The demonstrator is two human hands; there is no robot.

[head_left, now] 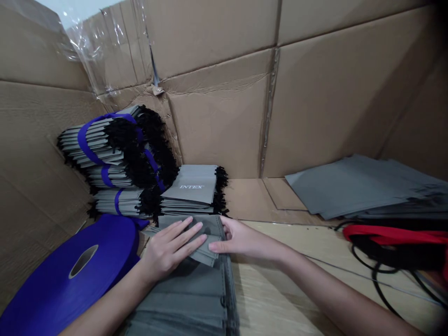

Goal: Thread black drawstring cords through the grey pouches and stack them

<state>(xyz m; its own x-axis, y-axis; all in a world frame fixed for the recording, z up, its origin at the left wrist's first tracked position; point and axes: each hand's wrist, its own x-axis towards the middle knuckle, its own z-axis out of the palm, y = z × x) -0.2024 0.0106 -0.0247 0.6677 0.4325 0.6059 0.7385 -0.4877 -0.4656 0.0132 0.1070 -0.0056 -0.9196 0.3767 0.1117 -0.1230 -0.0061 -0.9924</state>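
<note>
Against a folded cardboard wall, two bare hands at work over one gray fabric piece. Counts: three strapped bundles heaped at left; one unstrapped stack at centre, top face printed INTEX in white; one near stack of gray pieces running toward the viewer; one large blue roll; one pile of gray sheets at right. Individual layers too many and too overlapped to count.

Position: gray fabric piece directly beneath the left hand and at the fingertips of the right hand, above the near stack and just in front of the INTEX one. Left hand laid flat, fingers extended and slightly spread across the cloth. Right hand pinches the piece's right edge, thumb on top; other fingers partly hidden.

Materials: cloth matte, thin, roughly rectangular, stitching along the right border. Bundles bound with blue bands, black fringe-like ends bristling outward. Roll disc-shaped, with a hollow core. Tabletop pale, wood-like. Far right, a red-and-black item beside looping black cords. Clear, crinkled plastic film upper left.
</note>
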